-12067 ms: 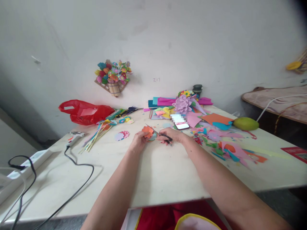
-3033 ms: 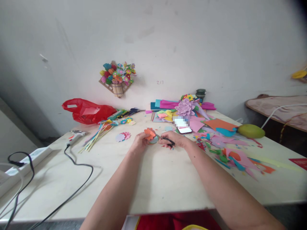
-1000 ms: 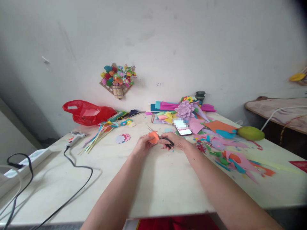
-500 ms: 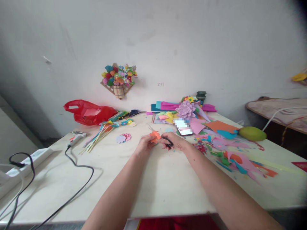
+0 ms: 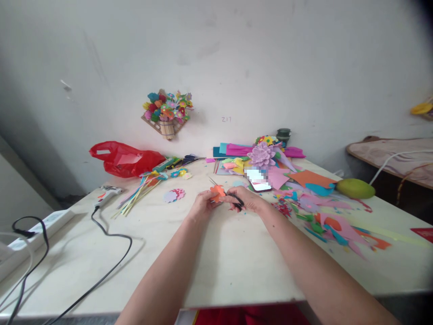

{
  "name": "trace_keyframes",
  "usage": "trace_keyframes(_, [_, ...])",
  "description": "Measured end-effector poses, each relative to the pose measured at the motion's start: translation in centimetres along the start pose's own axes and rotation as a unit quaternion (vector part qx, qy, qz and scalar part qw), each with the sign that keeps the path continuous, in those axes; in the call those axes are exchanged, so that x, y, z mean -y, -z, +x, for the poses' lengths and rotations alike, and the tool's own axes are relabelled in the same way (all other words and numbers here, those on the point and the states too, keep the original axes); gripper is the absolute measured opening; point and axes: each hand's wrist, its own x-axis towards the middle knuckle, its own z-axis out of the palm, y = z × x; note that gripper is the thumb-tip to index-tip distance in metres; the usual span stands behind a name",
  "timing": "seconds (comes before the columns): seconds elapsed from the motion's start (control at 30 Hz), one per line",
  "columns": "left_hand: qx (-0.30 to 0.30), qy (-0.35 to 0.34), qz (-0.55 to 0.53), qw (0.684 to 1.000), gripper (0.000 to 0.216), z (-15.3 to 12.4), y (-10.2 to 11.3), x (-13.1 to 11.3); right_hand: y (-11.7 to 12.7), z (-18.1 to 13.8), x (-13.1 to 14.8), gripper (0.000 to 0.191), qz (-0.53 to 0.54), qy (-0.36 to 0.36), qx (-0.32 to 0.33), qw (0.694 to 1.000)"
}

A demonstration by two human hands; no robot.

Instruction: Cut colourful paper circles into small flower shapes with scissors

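Observation:
My left hand (image 5: 200, 206) pinches a small orange paper flower shape (image 5: 217, 193) above the middle of the white table (image 5: 216, 262). My right hand (image 5: 246, 199) is closed on the black handles of a pair of scissors (image 5: 227, 195). The thin blades point up and left and cross the orange piece. Both hands meet close together, a little above the tabletop.
Paper scraps (image 5: 331, 221), a phone (image 5: 259, 181), a purple paper flower (image 5: 261, 154) and a green fruit (image 5: 355, 188) lie right. A glue gun (image 5: 107, 193) with black cord, coloured sticks (image 5: 138, 192), cut flowers (image 5: 173, 195) and a red bag (image 5: 125, 158) lie left.
The blue layer seen under the orange flower three seconds ago no longer shows. The orange piece has turned slightly in my left hand; the scissors stay at its edge.

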Motion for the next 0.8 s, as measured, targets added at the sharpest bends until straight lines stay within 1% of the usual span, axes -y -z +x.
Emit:
trace_keyframes(0.13, [0.013, 0.003, 0.006, 1.0, 0.01, -0.06, -0.05, -0.14, -0.06, -0.08, 0.16, 0.029, -0.009, -0.008, -0.004, 1.0])
trace_keyframes(0.33, [0.023, 0.004, 0.008, 1.0, 0.009, 0.04, 0.17, -0.03, -0.13, -0.3, 0.48, 0.028, -0.012, 0.0, -0.007, 1.0])
trace_keyframes(0.57, [0.019, 0.001, 0.0, 1.0, 0.008, -0.09, 0.03, 0.03, -0.27, -0.27, 0.39, 0.028, 0.0, 0.001, -0.005, 1.0])
trace_keyframes(0.8, [0.042, -0.004, 0.001, 0.999, 0.007, -0.03, 0.19, 0.16, -0.37, -0.2, 0.36, 0.028, -0.004, -0.005, -0.01, 1.0])
